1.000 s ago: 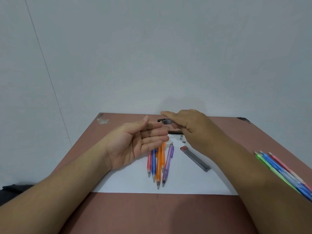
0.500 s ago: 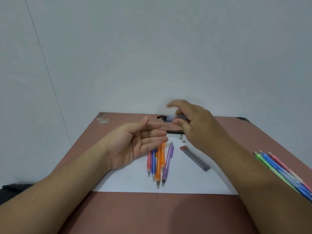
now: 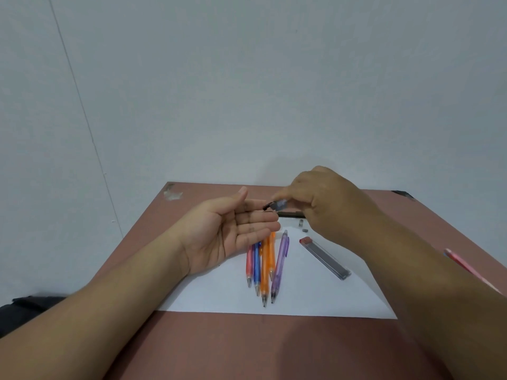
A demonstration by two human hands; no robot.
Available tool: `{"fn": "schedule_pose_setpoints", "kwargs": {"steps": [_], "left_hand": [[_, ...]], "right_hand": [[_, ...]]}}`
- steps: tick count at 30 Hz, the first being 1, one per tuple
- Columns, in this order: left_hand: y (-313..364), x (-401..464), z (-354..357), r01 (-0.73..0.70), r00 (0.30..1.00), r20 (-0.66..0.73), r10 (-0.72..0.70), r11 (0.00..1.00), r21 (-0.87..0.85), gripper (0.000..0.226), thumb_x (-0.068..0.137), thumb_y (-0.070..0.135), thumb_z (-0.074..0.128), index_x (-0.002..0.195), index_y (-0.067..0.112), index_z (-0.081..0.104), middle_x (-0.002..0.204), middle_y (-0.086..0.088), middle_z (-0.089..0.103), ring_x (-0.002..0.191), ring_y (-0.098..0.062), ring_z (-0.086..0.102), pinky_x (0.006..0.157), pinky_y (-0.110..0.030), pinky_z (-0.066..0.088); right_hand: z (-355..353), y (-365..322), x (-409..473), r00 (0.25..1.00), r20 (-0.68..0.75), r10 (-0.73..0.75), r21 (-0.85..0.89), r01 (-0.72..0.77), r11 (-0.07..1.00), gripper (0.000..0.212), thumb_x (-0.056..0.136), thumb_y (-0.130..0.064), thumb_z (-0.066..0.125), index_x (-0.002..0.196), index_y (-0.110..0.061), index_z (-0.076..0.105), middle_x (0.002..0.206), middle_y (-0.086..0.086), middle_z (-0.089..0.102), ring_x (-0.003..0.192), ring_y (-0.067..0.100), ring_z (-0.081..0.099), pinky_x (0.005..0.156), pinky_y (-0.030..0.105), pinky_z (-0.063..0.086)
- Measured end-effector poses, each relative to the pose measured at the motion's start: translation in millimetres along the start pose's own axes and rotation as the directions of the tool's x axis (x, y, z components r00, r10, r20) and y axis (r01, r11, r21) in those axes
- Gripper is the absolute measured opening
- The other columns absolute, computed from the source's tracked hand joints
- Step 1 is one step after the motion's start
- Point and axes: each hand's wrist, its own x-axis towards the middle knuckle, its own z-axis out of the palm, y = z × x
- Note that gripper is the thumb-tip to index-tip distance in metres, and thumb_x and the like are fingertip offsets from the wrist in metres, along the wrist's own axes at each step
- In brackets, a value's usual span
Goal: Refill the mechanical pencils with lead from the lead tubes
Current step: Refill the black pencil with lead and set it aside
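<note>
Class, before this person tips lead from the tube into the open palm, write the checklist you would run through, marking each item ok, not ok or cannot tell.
1. Left hand open, palm up, beside the tube's mouth: ok.
2. Right hand pinches the lead tube: ok.
3. Tube's dark end points at the left fingers: ok.
4. Tube's cap off: cannot tell, it is blurred.
5. Lead left inside the tube: cannot tell.
6. Pencils on hand: red, blue, orange and purple pencil lie on the white paper: ok.
</note>
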Motion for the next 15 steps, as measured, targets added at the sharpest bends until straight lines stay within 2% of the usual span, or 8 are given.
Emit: {"fn": "schedule_pose_setpoints", "kwargs": {"steps": [2,4,6,9,11,13,14,15], "left_hand": [[0,-1,1,-0.003,1.0,0.0,0.003,1.0,-0.006,0.055,0.092,0.035,0.057,0.128,-0.007,0.056,0.124,-0.029,0.066,0.112,-0.038,0.069,0.088,-0.039,0.059],[0,-1,1,-0.003,1.0,0.0,0.003,1.0,-0.013,0.052,0.093,0.034,0.057,0.125,-0.006,0.057,0.124,-0.03,0.066,0.112,-0.039,0.069,0.088,-0.04,0.059],[0,-2,1,0.0,1.0,0.001,0.0,1.0,-0.016,0.05,0.095,0.034,0.056,0.125,-0.006,0.058,0.124,-0.03,0.066,0.112,-0.039,0.069,0.089,-0.041,0.058],[0,-1,1,0.006,1.0,-0.001,-0.006,1.0,-0.017,0.053,0.098,0.034,0.054,0.13,-0.008,0.055,0.125,-0.031,0.065,0.112,-0.039,0.069,0.089,-0.041,0.057],[0,-1,1,0.007,1.0,0.0,-0.007,1.0,-0.016,0.054,0.099,0.034,0.053,0.132,-0.008,0.054,0.125,-0.031,0.065,0.111,-0.039,0.069,0.089,-0.041,0.057],[0,-1,1,0.009,1.0,0.003,-0.009,1.0,0.0,0.053,0.1,0.035,0.051,0.133,-0.007,0.055,0.125,-0.03,0.065,0.113,-0.039,0.068,0.091,-0.042,0.056],[0,-1,1,0.009,1.0,0.003,-0.009,1.0,0.006,0.053,0.101,0.035,0.051,0.133,-0.007,0.055,0.125,-0.03,0.065,0.114,-0.039,0.067,0.091,-0.042,0.056],[0,-1,1,0.01,1.0,0.002,-0.01,1.0,0.004,0.053,0.101,0.035,0.051,0.132,-0.007,0.055,0.125,-0.03,0.065,0.114,-0.039,0.067,0.091,-0.042,0.056]], "right_hand": [[2,-1,1,1.0,0.017,0.024,-0.023,-0.024,0.999,0.061,0.096,0.0,0.057,0.14,-0.042,0.056,0.104,-0.004,0.065,0.098,0.018,0.051,0.086,0.044,0.053],[2,-3,-2,0.995,-0.049,0.084,0.068,-0.08,0.994,0.076,0.1,-0.008,0.057,0.148,-0.061,0.03,0.1,-0.005,0.059,0.091,0.013,0.054,0.082,0.039,0.055],[1,-7,-7,0.994,-0.06,0.09,0.102,-0.083,0.991,0.086,0.102,-0.018,0.055,0.142,-0.073,0.002,0.1,-0.003,0.054,0.086,0.014,0.057,0.08,0.037,0.056],[4,-8,-8,0.991,-0.086,0.107,0.161,-0.092,0.983,0.096,0.102,-0.021,0.055,0.136,-0.077,-0.015,0.099,0.0,0.054,0.084,0.017,0.059,0.079,0.038,0.057],[6,-6,-6,0.993,-0.082,0.08,0.137,-0.068,0.988,0.097,0.099,-0.011,0.059,0.143,-0.074,0.0,0.097,0.0,0.058,0.084,0.018,0.058,0.074,0.036,0.056],[10,-5,-5,0.992,-0.108,-0.067,-0.008,0.067,0.998,0.082,0.087,0.006,0.068,0.138,-0.056,0.049,0.09,0.0,0.064,0.082,0.022,0.055,0.065,0.041,0.056],[12,-2,-5,0.985,-0.124,-0.123,-0.056,0.116,0.992,0.079,0.082,0.01,0.069,0.131,-0.051,0.057,0.086,0.0,0.064,0.08,0.023,0.053,0.061,0.045,0.055],[11,-1,-4,0.989,-0.107,-0.106,-0.051,0.101,0.994,0.084,0.084,0.009,0.067,0.134,-0.057,0.049,0.084,0.0,0.062,0.08,0.023,0.051,0.063,0.047,0.055]]}}
